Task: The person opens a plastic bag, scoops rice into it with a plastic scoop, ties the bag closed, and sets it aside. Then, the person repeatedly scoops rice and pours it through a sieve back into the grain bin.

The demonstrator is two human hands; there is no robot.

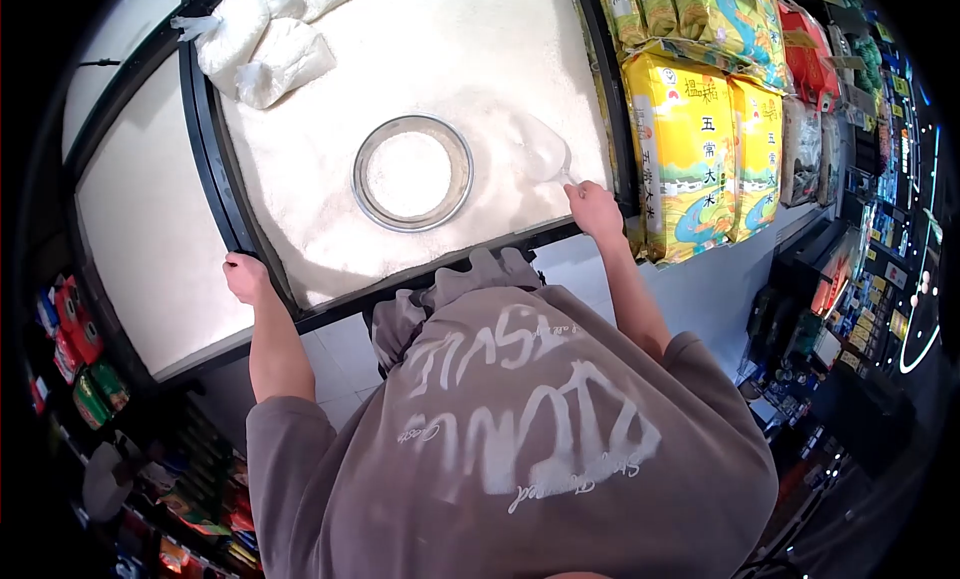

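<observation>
My right hand (pixel 597 211) is closed around the handle of a clear plastic scoop (pixel 545 151), whose bowl rests on the loose white rice (pixel 520 59) at the bin's right side. Left of the scoop, a round metal bowl (pixel 362 194) stands in the rice with white grain inside. My left hand (pixel 246 278) has its fingers curled over the black frame (pixel 222 194) dividing this bin from the one on the left. Knotted clear bags of white grain (pixel 285 64) lie in the bin's far left corner.
Yellow rice packs (pixel 685 159) stand stacked just beyond the bin's right edge. A second bin of pale grain (pixel 150 229) lies to the left. Shelves with packaged goods (pixel 90 364) are at the lower left, and more shelving (pixel 885 239) runs along the right.
</observation>
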